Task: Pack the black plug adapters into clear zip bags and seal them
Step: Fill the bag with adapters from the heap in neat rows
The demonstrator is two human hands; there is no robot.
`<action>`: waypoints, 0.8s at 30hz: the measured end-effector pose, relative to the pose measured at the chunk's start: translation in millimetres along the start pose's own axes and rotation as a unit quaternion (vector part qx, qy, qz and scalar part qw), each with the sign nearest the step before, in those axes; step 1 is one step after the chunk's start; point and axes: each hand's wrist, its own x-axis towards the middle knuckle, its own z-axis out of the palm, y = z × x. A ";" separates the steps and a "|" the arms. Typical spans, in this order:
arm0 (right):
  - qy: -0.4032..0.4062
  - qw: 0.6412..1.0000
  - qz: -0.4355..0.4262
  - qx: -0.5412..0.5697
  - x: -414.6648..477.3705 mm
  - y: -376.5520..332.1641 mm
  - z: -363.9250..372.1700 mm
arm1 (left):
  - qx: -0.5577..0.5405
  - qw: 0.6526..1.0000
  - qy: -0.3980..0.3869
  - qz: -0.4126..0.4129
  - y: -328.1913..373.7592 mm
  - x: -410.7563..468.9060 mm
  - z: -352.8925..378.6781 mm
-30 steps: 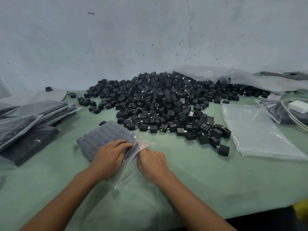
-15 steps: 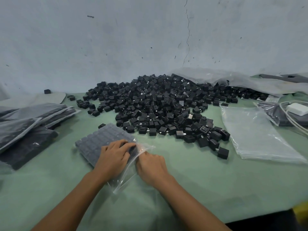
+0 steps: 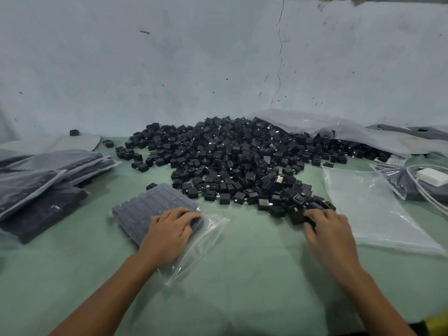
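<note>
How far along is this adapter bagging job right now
Done: several filled bags stacked at left. In hand: left hand presses on a part-filled, unsealed bag; right hand grips loose adapters. Left: the big pile and empty bags.

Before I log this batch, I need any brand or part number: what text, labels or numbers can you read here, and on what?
None can be read.
Black plug adapters: no print legible, too small.
Filled zip bag under the left hand: no label shows.
Empty clear bags: plain.
White charger: no marking legible.
</note>
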 end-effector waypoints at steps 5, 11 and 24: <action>-0.077 0.992 0.059 -0.076 -14.8 21.3 -0.2 | -0.009 1.000 0.004 0.001 1.2 -1.2 0.2; -0.108 0.990 0.095 -0.004 -10.2 23.1 -5.0 | -0.009 1.000 0.007 -0.001 0.6 -0.7 0.0; -0.152 0.895 0.088 0.411 -25.4 -63.8 3.8 | -0.014 1.000 0.003 -0.003 4.4 -1.0 -3.6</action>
